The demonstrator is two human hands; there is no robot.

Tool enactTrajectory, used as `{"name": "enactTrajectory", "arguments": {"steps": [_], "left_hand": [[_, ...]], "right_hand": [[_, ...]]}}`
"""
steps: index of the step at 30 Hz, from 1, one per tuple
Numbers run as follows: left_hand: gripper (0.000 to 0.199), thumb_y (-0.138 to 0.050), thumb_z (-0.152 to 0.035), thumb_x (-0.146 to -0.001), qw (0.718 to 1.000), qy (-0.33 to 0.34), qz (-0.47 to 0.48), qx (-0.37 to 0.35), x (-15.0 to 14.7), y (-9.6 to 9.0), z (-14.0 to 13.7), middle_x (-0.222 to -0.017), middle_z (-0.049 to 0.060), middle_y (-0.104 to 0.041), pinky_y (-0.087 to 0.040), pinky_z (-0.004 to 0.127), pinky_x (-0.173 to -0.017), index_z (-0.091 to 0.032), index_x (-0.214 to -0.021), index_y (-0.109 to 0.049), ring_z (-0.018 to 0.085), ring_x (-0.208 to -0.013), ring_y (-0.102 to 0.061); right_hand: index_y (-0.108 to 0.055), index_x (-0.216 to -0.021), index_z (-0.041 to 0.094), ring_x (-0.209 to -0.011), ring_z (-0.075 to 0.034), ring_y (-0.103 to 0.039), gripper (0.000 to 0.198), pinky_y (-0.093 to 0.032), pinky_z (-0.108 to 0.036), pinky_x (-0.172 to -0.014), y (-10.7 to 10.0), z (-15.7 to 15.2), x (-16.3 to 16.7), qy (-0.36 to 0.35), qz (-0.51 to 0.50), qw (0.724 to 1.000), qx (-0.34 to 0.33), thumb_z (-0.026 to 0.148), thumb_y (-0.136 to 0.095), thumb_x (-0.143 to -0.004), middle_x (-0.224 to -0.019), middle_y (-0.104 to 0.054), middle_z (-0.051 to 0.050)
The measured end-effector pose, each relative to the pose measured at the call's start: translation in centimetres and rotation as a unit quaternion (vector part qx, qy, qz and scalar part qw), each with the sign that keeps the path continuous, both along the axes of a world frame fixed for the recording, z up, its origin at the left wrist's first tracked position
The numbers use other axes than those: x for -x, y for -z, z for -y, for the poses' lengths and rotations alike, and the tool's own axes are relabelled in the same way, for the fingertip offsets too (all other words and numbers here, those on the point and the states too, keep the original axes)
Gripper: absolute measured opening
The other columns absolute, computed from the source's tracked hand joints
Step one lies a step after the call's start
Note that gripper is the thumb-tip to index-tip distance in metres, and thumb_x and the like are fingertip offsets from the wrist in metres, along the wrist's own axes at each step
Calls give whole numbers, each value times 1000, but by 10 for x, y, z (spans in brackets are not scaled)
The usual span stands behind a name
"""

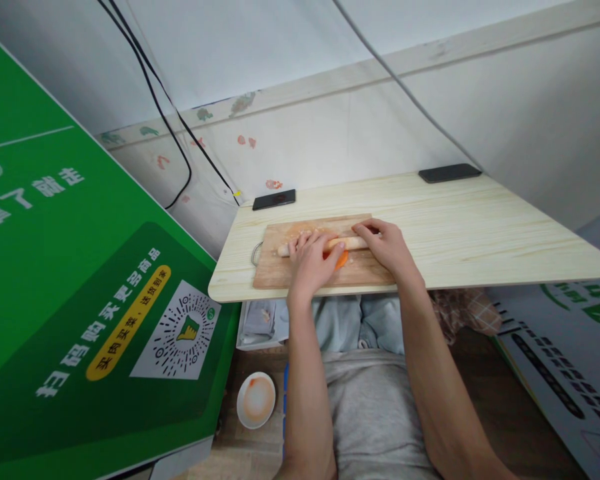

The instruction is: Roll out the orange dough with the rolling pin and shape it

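Observation:
A pale wooden rolling pin [351, 243] lies crosswise on a wooden cutting board [274, 272]. My left hand [311, 262] rests over its left part, with the fingers curled across the pin and its left end sticking out. At the right end, the fingers of my right hand [383, 243] are bent over the pin. Under it, between my hands, part of a flat orange piece of dough [341, 259] shows; the left hand and the pin cover the rest. Orange smears and pale crumbs mark the board beyond the pin.
Two dark phones lie by the wall, one at the table's back left [274, 199] and one at the back right [449, 173]. A metal handle [255, 253] projects from the board's left side. Below, a stained white bowl [256, 400] stands near a green panel [105, 267].

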State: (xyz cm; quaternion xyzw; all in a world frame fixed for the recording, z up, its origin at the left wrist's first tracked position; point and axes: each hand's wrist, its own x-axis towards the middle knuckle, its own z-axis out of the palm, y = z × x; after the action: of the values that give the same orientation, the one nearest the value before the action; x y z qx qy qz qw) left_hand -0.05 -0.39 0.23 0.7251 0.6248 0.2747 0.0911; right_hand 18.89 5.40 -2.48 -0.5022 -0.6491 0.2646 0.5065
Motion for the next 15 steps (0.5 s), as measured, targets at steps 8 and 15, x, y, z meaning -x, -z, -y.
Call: {"name": "enactTrajectory", "arguments": {"steps": [8, 15], "left_hand": [[23, -65, -45, -109, 999, -3, -22, 23, -5, -4, 10, -143, 5, -77, -34, 55, -126, -31, -126, -72, 33, -141, -59], [26, -66, -51, -109, 1000, -11, -10, -9, -6, 6, -3, -143, 1, -76, -33, 53, -125, -34, -126, -76, 29, -138, -58]], "right_hand": [[-80, -86, 24, -95, -30, -75, 27, -57, -44, -96, 1, -1, 0, -1, -2, 1000, 0, 47, -67, -92, -97, -85, -9], [-80, -87, 24, -95, -30, -75, 29, -56, -44, -96, 2, -2, 0, 3, 1, 1000, -5, 49, -66, -92, -96, -85, -8]]}}
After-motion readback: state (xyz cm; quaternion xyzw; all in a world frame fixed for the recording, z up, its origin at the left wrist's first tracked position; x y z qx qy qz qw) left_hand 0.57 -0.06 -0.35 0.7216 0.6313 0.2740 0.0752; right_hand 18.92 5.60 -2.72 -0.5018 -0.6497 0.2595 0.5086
